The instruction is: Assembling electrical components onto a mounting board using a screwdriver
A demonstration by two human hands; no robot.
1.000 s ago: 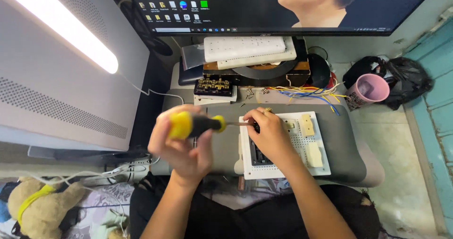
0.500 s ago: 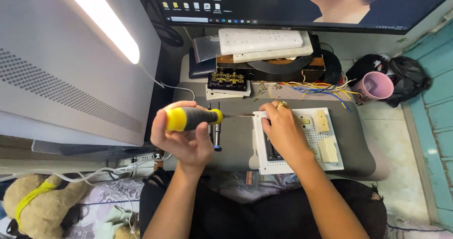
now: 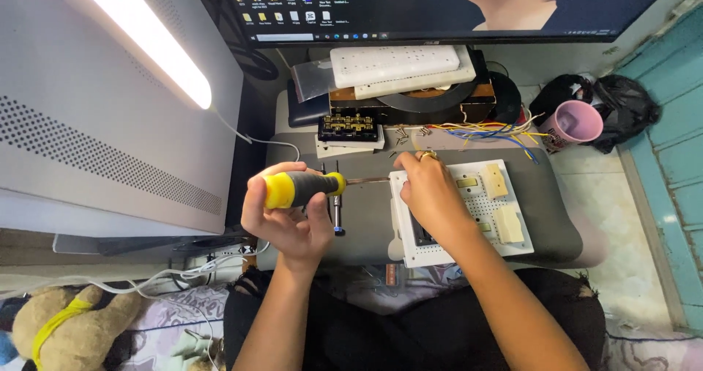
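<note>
My left hand grips a screwdriver with a yellow and black handle, held level with its metal shaft pointing right. The tip meets the left edge of a white perforated board that lies on a grey pad over my lap. My right hand, with a ring on one finger, rests flat on the board's left half and holds it down, its fingertips near the screwdriver tip. Cream blocks sit on the board's right side. A dark part under my right hand is mostly hidden.
A black terminal block on a white plate lies behind the pad, with loose coloured wires and small screws beside it. A pink cup stands at the right. A monitor, white boards, a lit lamp and a plush toy surround me.
Both hands and the board have stayed together while the view shifted slightly. The screwdriver remains level against the board's left edge, and my right hand has settled a little further over the board.
</note>
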